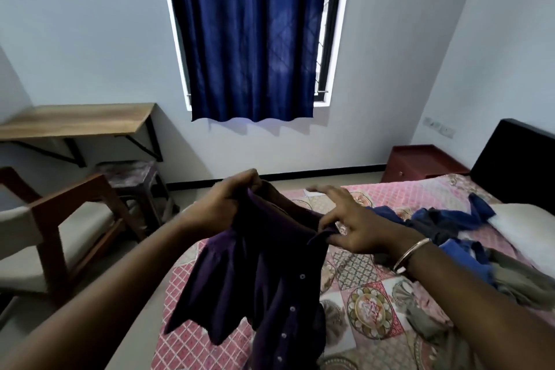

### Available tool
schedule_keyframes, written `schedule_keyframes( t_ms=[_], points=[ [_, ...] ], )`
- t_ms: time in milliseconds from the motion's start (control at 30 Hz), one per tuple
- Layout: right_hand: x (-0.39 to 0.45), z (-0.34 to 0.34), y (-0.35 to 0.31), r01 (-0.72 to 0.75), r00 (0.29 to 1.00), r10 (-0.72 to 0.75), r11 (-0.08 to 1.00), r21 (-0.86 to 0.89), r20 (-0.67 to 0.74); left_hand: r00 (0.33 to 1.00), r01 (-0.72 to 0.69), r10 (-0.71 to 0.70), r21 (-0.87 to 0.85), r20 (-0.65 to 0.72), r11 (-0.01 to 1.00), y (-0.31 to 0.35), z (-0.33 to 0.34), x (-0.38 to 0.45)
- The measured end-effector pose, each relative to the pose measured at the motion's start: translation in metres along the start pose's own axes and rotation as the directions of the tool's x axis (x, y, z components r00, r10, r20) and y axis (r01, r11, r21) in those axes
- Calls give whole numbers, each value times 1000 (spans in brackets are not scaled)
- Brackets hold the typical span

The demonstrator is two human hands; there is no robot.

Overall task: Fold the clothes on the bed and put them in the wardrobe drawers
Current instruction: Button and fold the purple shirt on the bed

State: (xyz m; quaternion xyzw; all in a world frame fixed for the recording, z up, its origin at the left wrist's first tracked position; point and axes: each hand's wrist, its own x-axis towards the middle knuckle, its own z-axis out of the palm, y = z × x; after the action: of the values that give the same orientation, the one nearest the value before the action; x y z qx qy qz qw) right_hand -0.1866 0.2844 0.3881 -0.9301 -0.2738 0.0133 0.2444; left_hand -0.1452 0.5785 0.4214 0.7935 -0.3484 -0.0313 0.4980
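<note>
Matt purple cloth shirt [255, 273]; glossy metal bangle [411, 254].

Dark purple shirt [258, 273], pink patchwork-patterned bedspread [369, 288], navy blue curtain [249, 36], blue clothes [450, 222]

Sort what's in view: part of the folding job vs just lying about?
Job: purple shirt, gripped by left hand and pinched by right hand; clothes pile; bed.

Lying about: pillow, chair, stool, shelf, curtain, nightstand.
</note>
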Motion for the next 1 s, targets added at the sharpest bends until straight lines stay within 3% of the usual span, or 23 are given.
schedule_keyframes(
  t_ms=[67, 133, 167, 233, 267, 300, 367, 433, 500, 600, 733, 767, 833, 900, 933, 1000],
  points=[
    [3, -9, 4, -49, 997, 20, 920, 389, 79, 997, 19, -30, -162, -64, 987, 13, -2, 7],
    [6, -13, 3, -120, 986, -40, 511, 851, 163, 983, 52, -118, -402, -142, 914, 24, -1, 12],
    [8, -13, 5, -115, 985, -86, 324, 939, 151, 972, 62, -165, -501, -165, 863, 29, -1, 13],
    [14, -13, 1, -107, 979, -153, 163, 981, 133, 958, 51, -209, -601, -195, 798, 38, -1, 16],
    [17, -11, 0, -127, 978, -142, 171, 977, 152, 960, 50, -210, -624, -185, 780, 40, -1, 17],
    [22, -9, 0, -124, 983, -97, 271, 955, 155, 966, 56, -202, -635, -161, 770, 43, -3, 17],
    [29, -4, 0, -51, 997, -12, 600, 798, 73, 982, 77, -169, -626, -88, 776, 45, -7, 14],
    [35, -6, -2, 0, 998, 38, 771, 636, -47, 991, 70, -117, -503, -61, 862, 45, -13, 10],
    [39, -18, -8, 41, 986, 66, 798, 602, -156, 987, 38, -73, -234, -143, 971, 39, -19, 5],
    [42, -43, -21, 55, 968, 103, 801, 596, -228, 958, 11, 25, 125, -285, 992, 27, -30, -2],
    [46, -47, -49, 41, 946, 67, 946, 321, -319, 965, -6, 26, 79, -261, 997, 26, -45, -5],
    [47, -43, -55, 20, 946, 85, 948, 318, -312, 968, -10, 23, 53, -252, 999, 29, -48, -3],
    [46, -35, -61, -12, 976, 128, 840, 542, -176, 963, 8, -13, -20, -268, 1000, 35, -52, 0],
    [44, -26, -62, -48, 998, 70, 759, 650, -7, 951, 39, -58, -69, -303, 997, 38, -58, 1],
    [42, -23, -67, -42, 999, 24, 811, 583, 38, 946, 60, -78, -68, -314, 996, 41, -63, 0],
    [43, -14, -70, 47, 999, -49, 967, 251, 2, 940, 107, -125, -74, -317, 991, 43, -72, 0]
  ],
)
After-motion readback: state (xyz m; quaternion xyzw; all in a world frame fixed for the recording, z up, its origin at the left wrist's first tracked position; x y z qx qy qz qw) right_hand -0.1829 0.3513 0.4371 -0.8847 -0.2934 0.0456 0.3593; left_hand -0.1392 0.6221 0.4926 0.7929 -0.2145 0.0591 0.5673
